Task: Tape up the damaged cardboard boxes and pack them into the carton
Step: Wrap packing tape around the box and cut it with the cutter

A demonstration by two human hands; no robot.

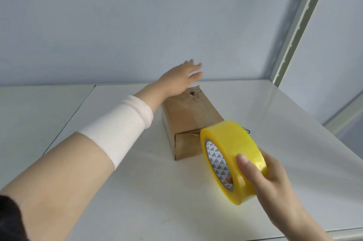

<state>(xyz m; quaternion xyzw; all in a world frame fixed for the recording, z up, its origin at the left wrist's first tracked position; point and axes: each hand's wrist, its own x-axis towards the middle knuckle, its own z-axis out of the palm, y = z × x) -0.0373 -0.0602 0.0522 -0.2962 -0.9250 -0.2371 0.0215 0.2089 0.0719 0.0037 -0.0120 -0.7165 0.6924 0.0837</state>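
The box [186,118] lies on the white counter [137,191], nearer the back edge than the front, its long side running front to back; a ragged hole [192,93] shows in its top at the far end, and the near end flap is creased. The left hand [177,79] reaches over that far end, blurred, its fingers [193,66] straight and spread, holding nothing; whether the palm touches the box I cannot tell. The right hand [275,179] grips the yellow tape [233,154] at the box's near right corner, thumb [245,166] pressed on the outer face, a fingertip showing inside the core; the tape stands on edge, tilted. A white sleeve [117,132] covers the left forearm.
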